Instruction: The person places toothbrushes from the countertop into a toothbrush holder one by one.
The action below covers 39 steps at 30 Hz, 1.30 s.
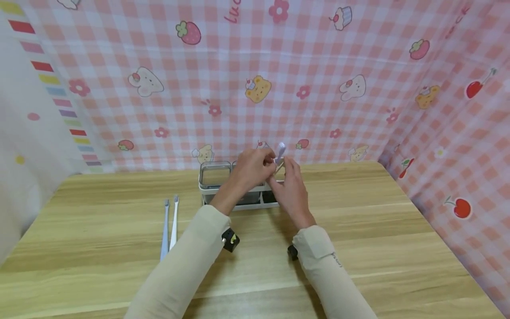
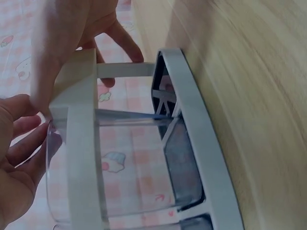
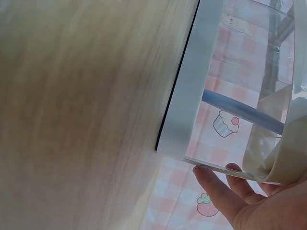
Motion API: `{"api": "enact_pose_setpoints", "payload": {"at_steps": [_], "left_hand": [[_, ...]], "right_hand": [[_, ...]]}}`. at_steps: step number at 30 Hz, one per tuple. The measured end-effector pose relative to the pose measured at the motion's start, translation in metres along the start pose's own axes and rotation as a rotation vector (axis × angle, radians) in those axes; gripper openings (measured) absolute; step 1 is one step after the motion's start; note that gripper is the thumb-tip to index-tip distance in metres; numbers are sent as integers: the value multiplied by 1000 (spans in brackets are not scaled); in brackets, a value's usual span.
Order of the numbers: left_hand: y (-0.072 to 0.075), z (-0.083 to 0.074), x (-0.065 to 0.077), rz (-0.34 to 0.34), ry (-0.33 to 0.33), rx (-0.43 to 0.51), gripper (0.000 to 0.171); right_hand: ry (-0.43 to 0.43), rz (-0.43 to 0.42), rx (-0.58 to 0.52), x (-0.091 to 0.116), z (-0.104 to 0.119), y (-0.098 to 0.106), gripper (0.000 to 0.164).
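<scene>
A toothbrush (image 1: 281, 149) stands at the right end of a white toothbrush holder (image 1: 235, 208), its pale lavender head pointing up. My left hand (image 1: 251, 166) pinches it just below the head. In the right wrist view its blue handle (image 3: 242, 111) runs down through the holder's end section. My right hand (image 1: 293, 190) grips that end of the holder, thumb in front; its fingers (image 3: 216, 191) touch the outer side in the right wrist view. Clear cups (image 1: 215, 186) sit in the holder's frame, left of the hands. My left hand hides part of them.
Two more toothbrushes, one blue (image 1: 164, 230) and one white (image 1: 174, 223), lie side by side on the wooden table (image 1: 99, 230), left of my left sleeve. A pink checked cloth (image 1: 223, 66) hangs behind the table and along its right side.
</scene>
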State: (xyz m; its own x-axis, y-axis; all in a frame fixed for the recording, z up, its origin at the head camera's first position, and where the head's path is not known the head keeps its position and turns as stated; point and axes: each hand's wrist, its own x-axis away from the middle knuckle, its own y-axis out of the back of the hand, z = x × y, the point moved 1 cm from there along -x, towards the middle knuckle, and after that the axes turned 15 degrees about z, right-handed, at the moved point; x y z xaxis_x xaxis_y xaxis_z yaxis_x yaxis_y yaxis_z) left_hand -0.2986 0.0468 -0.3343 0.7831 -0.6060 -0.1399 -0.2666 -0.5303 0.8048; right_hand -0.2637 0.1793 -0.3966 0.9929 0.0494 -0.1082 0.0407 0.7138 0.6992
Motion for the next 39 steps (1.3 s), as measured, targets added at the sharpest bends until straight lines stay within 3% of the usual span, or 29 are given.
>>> {"api": "enact_pose_setpoints", "payload": {"at_steps": [12,19,25,32,39], "left_hand": [[18,3,12,-74,-26,-213,20],[26,9,23,-76,0,-456,34],[35,17,38,-124,-35,-609,52],[48,30,63,-186,85,-669,61],[62,48,83,-219,133,-700,63]], "right_hand": [[-1,-12,1,0,0,-1,74],[-4,-18,5,0,0,-1,75],[-5,0,-6,1,1,0,75],[-4,4,-9,1,-1,0,74],[-3,10,-19,2,2,0,73]]}}
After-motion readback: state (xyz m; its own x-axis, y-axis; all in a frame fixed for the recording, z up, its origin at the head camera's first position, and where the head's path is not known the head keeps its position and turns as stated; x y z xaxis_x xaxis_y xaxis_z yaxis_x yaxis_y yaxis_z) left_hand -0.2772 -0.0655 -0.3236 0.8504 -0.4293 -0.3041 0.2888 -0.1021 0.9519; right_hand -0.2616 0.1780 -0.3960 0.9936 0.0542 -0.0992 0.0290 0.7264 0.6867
